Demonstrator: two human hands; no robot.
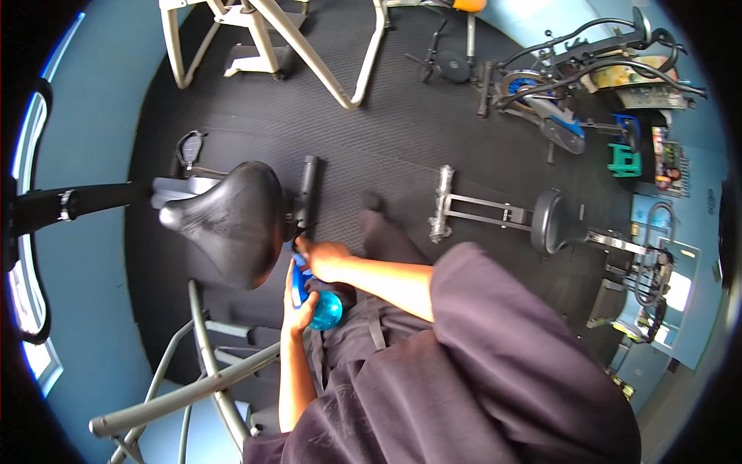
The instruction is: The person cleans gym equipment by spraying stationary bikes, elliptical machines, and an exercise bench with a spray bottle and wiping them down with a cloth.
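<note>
My left hand is closed around a spray bottle with a blue trigger head and a translucent turquoise body. Just above the trigger head, my right hand reaches to the back underside of a black exercise bike saddle. Its fingertips are partly hidden and blurred, so whether they grip anything is unclear. The wide saddle narrows toward the left, with a shiny worn spot at its nose. Close behind it is the bike's dark tubular floor bar. A pedal with a strap shows on the saddle's far side.
Black textured matting covers the floor. A pale metal gym frame stands at the top, a grey tubular frame at lower left. Another bike with a black seat is at right, an elliptical trainer at upper right, and a green stool nearby.
</note>
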